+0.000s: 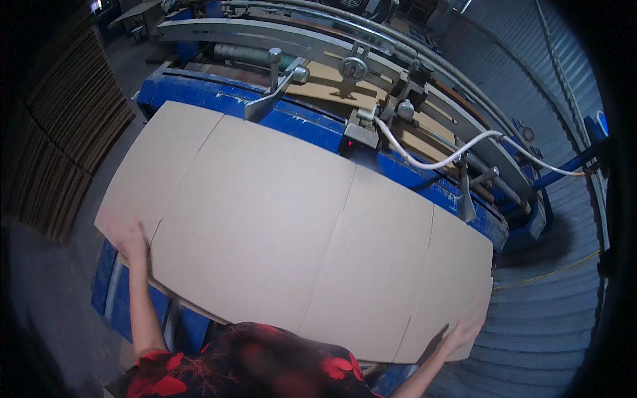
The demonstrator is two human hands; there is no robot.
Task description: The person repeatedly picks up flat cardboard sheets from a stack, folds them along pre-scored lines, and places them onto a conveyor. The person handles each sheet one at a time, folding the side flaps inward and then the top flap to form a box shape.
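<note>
Along the near side of the blue machine [298,126] lies the sheet [259,219], a broad piece of plain cardboard set flat on the machine's bed, between the two hands. Taken whole, it should be light for its size and fairly stiff, but wide enough to sag or flex if lifted from one end only. The dry paper face probably slides easily. It is not fragile as such, though a hard squeeze could crush an edge. The two ends, far apart, look the best places to hold it. Its colour is pale tan, even and matt, and its long edges look bowed.

Cross lines divide it into panels of unequal width, the one left of centre the widest. The creases [332,232] between them are faint; the sheet would likely fold there first, so a hold clear of them is steadier. Smallest are the slots [432,222], thin dark cuts running in from the long edges.

The left hand [133,240] is on the near left corner, the right hand [458,337] on the near right end, fingers laid over the top face. Both are blurred and their undersides hidden, so I cannot tell whether either pinches the board or merely rests on it.
</note>
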